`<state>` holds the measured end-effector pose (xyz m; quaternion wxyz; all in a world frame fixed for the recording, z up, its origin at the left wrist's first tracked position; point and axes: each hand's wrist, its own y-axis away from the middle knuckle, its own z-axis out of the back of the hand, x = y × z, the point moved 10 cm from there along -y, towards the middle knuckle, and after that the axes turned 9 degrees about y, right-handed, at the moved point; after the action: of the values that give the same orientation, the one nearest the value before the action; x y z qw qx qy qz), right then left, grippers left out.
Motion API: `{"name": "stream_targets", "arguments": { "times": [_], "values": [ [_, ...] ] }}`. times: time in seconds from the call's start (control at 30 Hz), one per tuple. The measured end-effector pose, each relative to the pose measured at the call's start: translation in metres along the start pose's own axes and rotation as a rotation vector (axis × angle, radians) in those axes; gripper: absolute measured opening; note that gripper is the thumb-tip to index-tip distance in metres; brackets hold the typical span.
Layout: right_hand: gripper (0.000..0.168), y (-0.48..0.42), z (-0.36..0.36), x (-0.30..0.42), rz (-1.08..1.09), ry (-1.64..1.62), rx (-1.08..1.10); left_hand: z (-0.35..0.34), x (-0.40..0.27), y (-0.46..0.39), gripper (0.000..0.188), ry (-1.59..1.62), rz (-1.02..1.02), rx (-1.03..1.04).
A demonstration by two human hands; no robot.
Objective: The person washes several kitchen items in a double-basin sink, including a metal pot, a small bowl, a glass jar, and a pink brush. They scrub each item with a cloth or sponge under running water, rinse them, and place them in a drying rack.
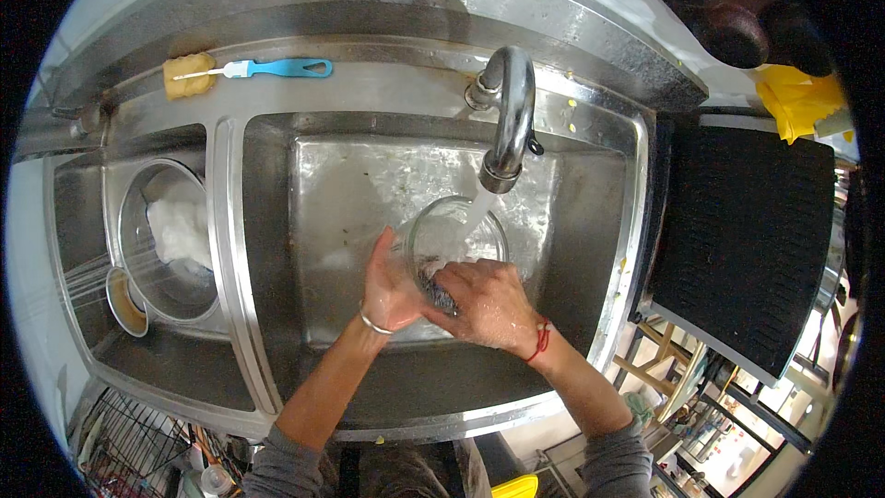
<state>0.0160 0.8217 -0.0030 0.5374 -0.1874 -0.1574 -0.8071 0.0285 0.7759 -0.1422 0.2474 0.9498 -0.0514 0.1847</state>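
A clear, round glass vessel (460, 204) is tilted in the large sink basin (339, 194), its wide mouth under the faucet. My left hand (393, 294) supports it from the left and below, palm against the glass. The fingers of my right hand (487, 301) reach over the near rim, pressing a dark grey scouring pad (437, 292), probably metal mesh, to the glass. Part of the pad is hidden beneath those fingers. Water pours from the curved chrome faucet (513, 117) into the vessel.
In the smaller left basin (162, 360) sit a metal pot (131, 187) with white foamy contents and a small bowl (128, 304). A blue-handled sponge brush (287, 68) lies on the back ledge. A black ridged mat (743, 235) is right of the sink, near a yellow cloth or bag (798, 100).
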Motion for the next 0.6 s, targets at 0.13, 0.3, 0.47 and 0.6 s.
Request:
{"name": "stream_targets", "arguments": {
  "times": [0.13,0.3,0.47,0.6],
  "values": [
    [0.029,0.003,0.034,0.023,0.132,-0.015,-0.160,-0.012,0.005,0.009,0.068,0.456,0.077,0.071],
    [0.020,0.038,0.059,-0.035,-0.331,-0.245,-0.330,-0.018,-0.011,0.014,0.065,0.172,0.060,0.096],
    [0.035,0.034,0.024,-0.061,-0.588,-0.605,-0.133,-0.016,-0.024,0.018,0.063,0.068,-0.016,0.090],
    [0.043,0.025,0.003,-0.049,-0.572,-0.408,-0.046,-0.028,-0.022,0.018,0.058,0.020,0.024,0.153]
  ]
}}
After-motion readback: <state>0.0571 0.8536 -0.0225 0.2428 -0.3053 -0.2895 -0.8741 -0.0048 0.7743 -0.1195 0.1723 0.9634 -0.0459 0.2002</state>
